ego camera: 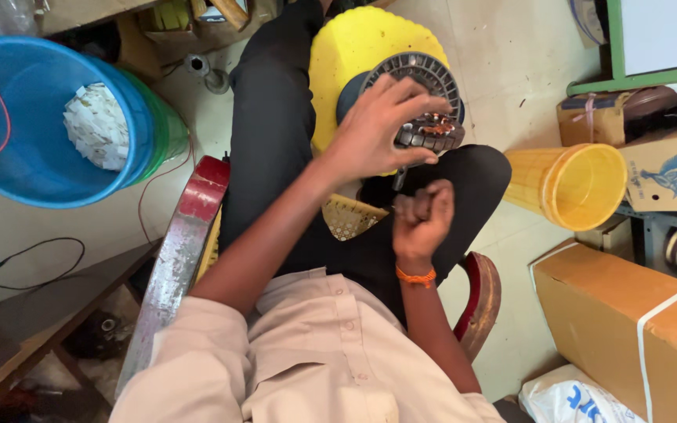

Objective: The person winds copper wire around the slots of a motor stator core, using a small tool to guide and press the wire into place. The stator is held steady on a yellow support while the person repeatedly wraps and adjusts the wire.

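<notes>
My left hand (378,129) is spread wide, palm and fingers pressed over the motor stator (425,110), a round dark part w/ slotted rim and copper windings (436,125) showing just under my fingertips. It sits on my lap/knee, leaning against the yellow plastic stool (346,55) at the far edge of my lap, not on any worktop. My right hand (421,215) is curled into a tight fist just below the stator, around what looks like a thin dark tool handle (399,180); tip is hidden, can't tell what kind of tool.

Risks, my read:
- Stator only pinned by a flat palm, no real grip. If I push hard w/ the tool it could tip or roll off my knee to the floor, toward the yellow bin (581,184) lying on its side.
- Tool tip is near the copper windings and my left fingers. A slip could nick the wire or jab a finger.
- Stool is propping the part; if it shifts, support's gone.
- Small woven yellow basket (350,215) wedged on my lap could get knocked.

Blue bucket (41,117) w/ white scraps is well apart, not a concern.
</notes>
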`<state>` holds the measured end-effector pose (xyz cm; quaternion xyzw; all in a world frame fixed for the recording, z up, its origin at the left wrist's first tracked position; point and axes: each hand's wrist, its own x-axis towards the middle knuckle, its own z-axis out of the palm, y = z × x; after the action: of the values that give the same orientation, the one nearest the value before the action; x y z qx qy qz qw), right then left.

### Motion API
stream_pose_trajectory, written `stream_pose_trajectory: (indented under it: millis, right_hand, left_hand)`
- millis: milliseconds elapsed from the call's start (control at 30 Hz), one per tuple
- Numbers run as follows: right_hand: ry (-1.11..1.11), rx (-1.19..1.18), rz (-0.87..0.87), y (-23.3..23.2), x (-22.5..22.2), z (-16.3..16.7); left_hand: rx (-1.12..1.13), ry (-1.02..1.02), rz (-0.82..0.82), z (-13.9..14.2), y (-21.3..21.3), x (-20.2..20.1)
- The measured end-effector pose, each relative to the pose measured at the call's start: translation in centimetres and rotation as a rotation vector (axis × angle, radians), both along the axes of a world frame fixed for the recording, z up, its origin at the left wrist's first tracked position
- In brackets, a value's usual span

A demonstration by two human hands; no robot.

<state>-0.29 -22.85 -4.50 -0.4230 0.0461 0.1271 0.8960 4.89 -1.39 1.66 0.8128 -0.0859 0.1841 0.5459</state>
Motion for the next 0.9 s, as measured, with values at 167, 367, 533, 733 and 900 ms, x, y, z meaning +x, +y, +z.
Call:
stream_pose_trajectory:
  millis: [167,367,533,733,900]
  right_hand:
    - [-0.05,0.105,-0.089,-3.2,2.8,2.0]
    - [-0.158,0.16,-0.001,-3.3,9.9,6.9]
    - [-0.232,0.078,0.214,0.4,13.5,9.6]
    - [-0.276,-0.034,0.305,3.8,17.9,9.5]
    - [-0.291,-0.201,0.363,6.3,21.1,7.7]
  left_hand:
    - [0.11,-0.082,0.169,-2.0,-1.6,-0.8]
    - [0.13,-0.118,0.172,-3.4,-1.9,-0.8]
    - [0.153,-0.137,0.195,-3.4,-1.8,-0.9]
    - [0.168,-0.155,0.211,-3.7,-1.8,-0.9]
    - [0.215,-0.18,0.219,-3.6,-1.7,-0.8]
